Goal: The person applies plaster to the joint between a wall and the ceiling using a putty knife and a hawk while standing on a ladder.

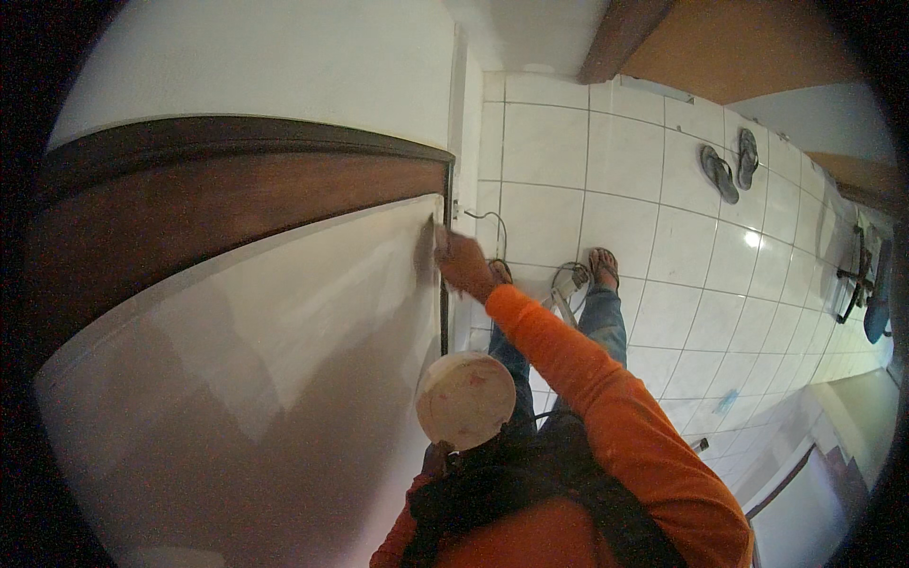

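My right hand (464,266), at the end of an orange sleeve, reaches to the right edge of a pale wall panel (312,275) framed by dark brown trim (246,175). Its fingers are closed at the panel's edge; what they hold, if anything, is too blurred to name. A round whitish dish (466,400) with faint reddish smears on its surface is in front of my body. My left hand (437,460) grips its lower rim, partly in shadow, and the dish is close beside the panel.
White floor tiles (544,151) spread to the right. A pair of dark flip-flops (720,174) lies there. Between my feet stands a pale object (570,280) that I cannot make out. A thin cable (502,227) loops by the door jamb. Dark objects (857,275) stand at the far right.
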`<state>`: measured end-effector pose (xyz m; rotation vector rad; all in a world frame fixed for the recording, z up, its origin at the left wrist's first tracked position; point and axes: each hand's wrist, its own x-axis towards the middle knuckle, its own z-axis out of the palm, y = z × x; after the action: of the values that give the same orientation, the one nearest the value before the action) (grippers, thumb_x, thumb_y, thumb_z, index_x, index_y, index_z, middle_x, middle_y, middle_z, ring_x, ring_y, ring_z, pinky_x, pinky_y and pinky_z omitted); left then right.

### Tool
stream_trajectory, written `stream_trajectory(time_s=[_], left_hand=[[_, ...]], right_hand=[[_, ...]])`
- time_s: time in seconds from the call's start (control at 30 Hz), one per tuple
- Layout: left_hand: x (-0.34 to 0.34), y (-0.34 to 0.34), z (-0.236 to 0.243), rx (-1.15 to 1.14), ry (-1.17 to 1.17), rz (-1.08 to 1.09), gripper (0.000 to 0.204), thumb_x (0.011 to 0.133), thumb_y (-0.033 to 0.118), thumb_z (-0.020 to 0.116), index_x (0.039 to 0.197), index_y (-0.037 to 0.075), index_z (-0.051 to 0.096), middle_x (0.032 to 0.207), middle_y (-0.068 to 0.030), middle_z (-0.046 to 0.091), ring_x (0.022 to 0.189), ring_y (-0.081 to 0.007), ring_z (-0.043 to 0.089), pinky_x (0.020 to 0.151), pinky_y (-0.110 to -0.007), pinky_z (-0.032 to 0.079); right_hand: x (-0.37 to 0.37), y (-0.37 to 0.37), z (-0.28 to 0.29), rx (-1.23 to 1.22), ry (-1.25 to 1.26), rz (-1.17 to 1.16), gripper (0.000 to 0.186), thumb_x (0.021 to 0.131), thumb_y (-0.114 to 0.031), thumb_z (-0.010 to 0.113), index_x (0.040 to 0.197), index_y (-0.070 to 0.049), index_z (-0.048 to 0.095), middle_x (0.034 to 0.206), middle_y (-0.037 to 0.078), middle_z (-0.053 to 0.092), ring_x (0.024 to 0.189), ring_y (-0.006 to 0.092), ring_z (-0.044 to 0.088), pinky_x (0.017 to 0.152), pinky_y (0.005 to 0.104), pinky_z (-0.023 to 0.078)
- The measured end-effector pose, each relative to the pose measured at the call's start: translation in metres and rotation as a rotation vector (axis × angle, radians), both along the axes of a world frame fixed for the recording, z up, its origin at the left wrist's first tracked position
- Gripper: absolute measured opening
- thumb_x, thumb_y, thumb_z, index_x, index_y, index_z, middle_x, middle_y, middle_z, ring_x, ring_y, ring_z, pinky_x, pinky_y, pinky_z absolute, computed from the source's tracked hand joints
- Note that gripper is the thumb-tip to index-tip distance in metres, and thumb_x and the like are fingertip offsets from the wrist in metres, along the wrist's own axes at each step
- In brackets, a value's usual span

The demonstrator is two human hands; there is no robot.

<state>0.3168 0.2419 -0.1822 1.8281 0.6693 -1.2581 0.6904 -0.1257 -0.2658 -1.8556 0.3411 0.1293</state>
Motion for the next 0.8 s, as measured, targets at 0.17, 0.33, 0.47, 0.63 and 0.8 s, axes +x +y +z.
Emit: stream_trajectory(time_s=[0.17, 0.33, 0.47, 0.63, 0.8], left_hand=[[-0.001, -0.001, -0.002, -0.001, 0.017, 0.012, 0.021, 0.082, 0.028, 0.061, 0.086, 0.008, 0.056, 0.072, -0.0052, 0.057, 0.059, -0.0225, 0.055, 0.052, -0.035, 0.044], [-0.004, 0.004, 0.001, 0.014, 0.039, 0.064, 0.021, 0.083, 0.028, 0.06, 0.086, 0.008, 0.056, 0.071, -0.005, 0.057, 0.058, -0.0216, 0.054, 0.051, -0.034, 0.043], [0.022, -0.01, -0.011, -0.022, 0.036, 0.075, 0.021, 0.083, 0.029, 0.059, 0.085, 0.009, 0.056, 0.071, -0.0049, 0.056, 0.057, -0.0209, 0.054, 0.05, -0.033, 0.043], [0.031, -0.029, -0.02, -0.056, -0.015, 0.191, 0.021, 0.084, 0.029, 0.059, 0.085, 0.009, 0.057, 0.07, -0.0047, 0.056, 0.056, -0.02, 0.053, 0.049, -0.033, 0.042], [0.071, -0.076, -0.021, -0.107, -0.098, 0.306, 0.021, 0.084, 0.03, 0.058, 0.084, 0.009, 0.057, 0.069, -0.0045, 0.056, 0.055, -0.0191, 0.053, 0.048, -0.032, 0.041]], right_hand=[[-0.096, 0.058, 0.016, 0.146, 0.085, 0.209, 0.034, 0.081, -0.018, 0.051, 0.104, 0.008, 0.053, 0.085, 0.027, 0.06, 0.079, 0.0434, 0.059, 0.073, 0.0509, 0.048], [-0.117, 0.053, 0.005, -0.055, 0.035, 0.19, 0.025, 0.081, -0.012, 0.051, 0.101, 0.002, 0.056, 0.093, 0.022, 0.061, 0.081, 0.0337, 0.062, 0.068, 0.0454, 0.05], [-0.063, 0.043, -0.036, -0.058, -0.052, -0.003, 0.022, 0.084, -0.018, 0.051, 0.099, -0.006, 0.063, 0.085, 0.023, 0.061, 0.077, 0.0421, 0.059, 0.073, 0.048, 0.049], [0.001, -0.001, 0.003, -0.17, -0.191, 0.061, 0.018, 0.084, -0.015, 0.052, 0.09, 0.001, 0.06, 0.088, 0.021, 0.062, 0.085, 0.0364, 0.06, 0.072, 0.0414, 0.048], [-0.04, -0.028, 0.01, -0.128, -0.156, 0.312, 0.034, 0.091, -0.021, 0.044, 0.115, 0.003, 0.048, 0.105, 0.022, 0.059, 0.091, 0.0341, 0.059, 0.081, 0.0455, 0.047]])
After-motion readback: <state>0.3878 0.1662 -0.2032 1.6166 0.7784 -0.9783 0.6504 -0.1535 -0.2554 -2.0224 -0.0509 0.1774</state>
